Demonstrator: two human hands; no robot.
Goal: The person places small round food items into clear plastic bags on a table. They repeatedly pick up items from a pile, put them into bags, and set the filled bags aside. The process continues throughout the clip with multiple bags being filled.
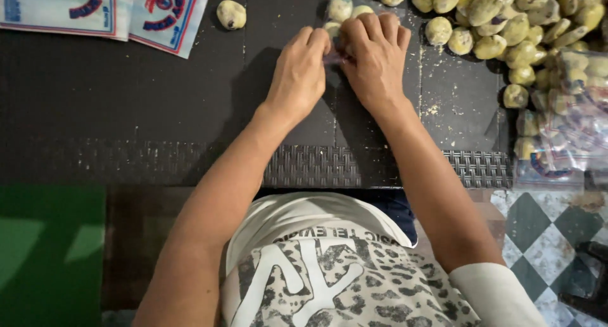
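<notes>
My left hand and my right hand press side by side on the near end of a small clear plastic bag lying on a black mat. The bag holds a few pale yellow-green round sweets. Both sets of fingers are curled down onto the bag's mouth, pinching it between them. A single loose sweet lies to the left of my hands.
A heap of the same pale sweets fills the far right. Filled clear bags are stacked at the right edge. Flat printed empty bags lie at the far left. Crumbs dot the mat; a checkered floor shows lower right.
</notes>
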